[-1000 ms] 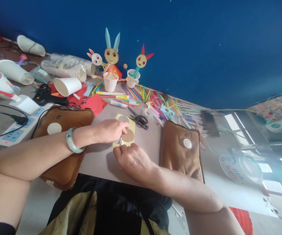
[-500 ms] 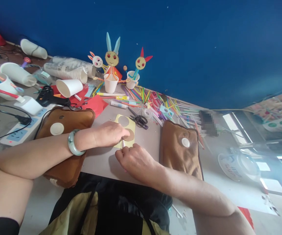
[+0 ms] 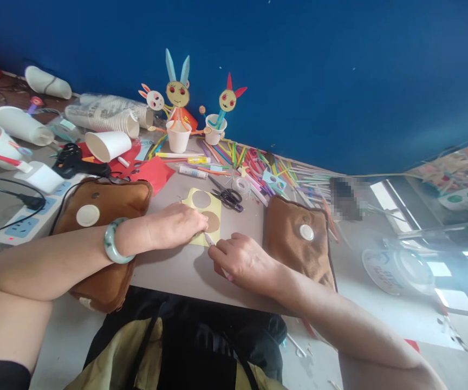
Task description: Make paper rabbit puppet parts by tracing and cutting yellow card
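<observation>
A yellow card (image 3: 215, 238) with two round areas, the upper one grey and the lower one tan, lies flat on the table. My left hand (image 3: 177, 223), a green-white bangle on its wrist, presses closed fingers onto the card's left side by the tan circle (image 3: 213, 221). My right hand (image 3: 240, 259) is closed around a slim white pen-like tool (image 3: 208, 238), whose tip points at the card's lower part by my left fingertips. Whether it is a pen or a blade I cannot tell. Black scissors (image 3: 229, 196) lie just beyond the card.
Brown cushioned pouches (image 3: 138, 200) (image 3: 294, 244) flank the work area. At the back, paper cups (image 3: 177, 136) hold rabbit-faced figures, beside scattered coloured sticks (image 3: 254, 162). A glue gun (image 3: 71, 162), a power strip (image 3: 26, 222) and cords lie left, with a tape roll (image 3: 241, 186) near the scissors.
My right hand has moved a little right and back from the card with the white tool, which now tilts more. My left hand stays on the card. The whole view has shifted slightly.
</observation>
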`<action>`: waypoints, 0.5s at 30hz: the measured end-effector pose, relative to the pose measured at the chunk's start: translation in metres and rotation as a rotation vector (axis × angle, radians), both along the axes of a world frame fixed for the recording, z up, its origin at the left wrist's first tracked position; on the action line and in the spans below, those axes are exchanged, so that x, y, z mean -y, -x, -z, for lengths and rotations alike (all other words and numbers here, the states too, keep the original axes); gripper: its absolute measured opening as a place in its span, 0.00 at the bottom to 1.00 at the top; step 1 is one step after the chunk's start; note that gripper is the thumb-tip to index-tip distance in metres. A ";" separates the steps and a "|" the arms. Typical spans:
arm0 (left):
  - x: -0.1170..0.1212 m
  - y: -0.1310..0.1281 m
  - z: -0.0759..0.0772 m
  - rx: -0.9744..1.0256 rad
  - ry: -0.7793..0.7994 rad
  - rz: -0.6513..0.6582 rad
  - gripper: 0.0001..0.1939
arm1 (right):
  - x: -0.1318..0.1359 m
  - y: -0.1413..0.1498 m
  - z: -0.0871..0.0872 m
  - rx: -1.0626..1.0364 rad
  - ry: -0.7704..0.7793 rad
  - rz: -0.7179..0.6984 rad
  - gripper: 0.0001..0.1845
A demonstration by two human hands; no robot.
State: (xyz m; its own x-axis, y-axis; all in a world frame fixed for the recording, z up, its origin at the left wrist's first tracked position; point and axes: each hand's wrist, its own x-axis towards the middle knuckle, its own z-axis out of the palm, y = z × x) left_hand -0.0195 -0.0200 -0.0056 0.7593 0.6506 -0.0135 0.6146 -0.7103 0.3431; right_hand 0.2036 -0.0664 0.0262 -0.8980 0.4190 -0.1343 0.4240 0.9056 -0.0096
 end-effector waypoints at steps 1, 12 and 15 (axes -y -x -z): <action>0.001 0.000 -0.004 -0.002 0.010 -0.005 0.10 | -0.001 -0.003 -0.002 -0.005 0.025 0.006 0.08; 0.015 0.002 -0.024 -0.040 -0.013 -0.027 0.15 | -0.020 -0.030 -0.003 -0.282 0.214 0.171 0.07; 0.013 0.001 -0.021 -0.072 -0.010 -0.023 0.15 | -0.028 -0.036 -0.004 -0.377 0.364 0.255 0.08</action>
